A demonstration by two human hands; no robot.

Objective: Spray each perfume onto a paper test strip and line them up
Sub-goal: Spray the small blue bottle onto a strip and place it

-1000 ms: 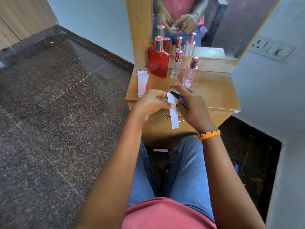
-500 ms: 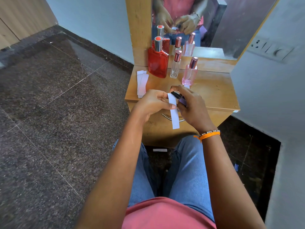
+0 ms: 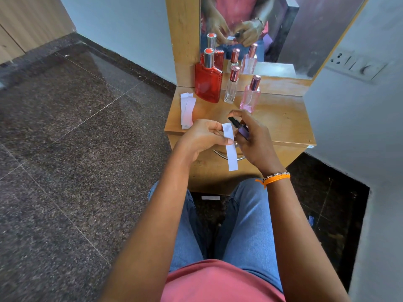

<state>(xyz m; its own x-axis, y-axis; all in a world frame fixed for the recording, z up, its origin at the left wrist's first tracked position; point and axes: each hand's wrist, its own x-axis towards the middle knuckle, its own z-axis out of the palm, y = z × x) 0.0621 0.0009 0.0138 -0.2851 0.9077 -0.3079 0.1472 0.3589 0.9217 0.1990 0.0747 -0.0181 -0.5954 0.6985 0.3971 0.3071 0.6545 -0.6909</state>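
Observation:
My left hand pinches a white paper test strip that hangs upright in front of the table's edge, with a faint damp spot near its top. My right hand grips a small purple perfume bottle with a black nozzle aimed at the strip's top, the forefinger on the nozzle. On the wooden table stand a red bottle, a slim clear bottle and a pink bottle. A stack of blank strips lies at the table's left edge.
A mirror behind the bottles reflects them and both hands. A wall with a switch plate stands close on the right. One paper strip lies on the dark floor between my knees. A metal drawer handle is below the tabletop.
My right hand has drawn the purple bottle slightly back and right from the strip, so the nozzle shows more. A damp spot now shows near the strip's top. The left hand holds still.

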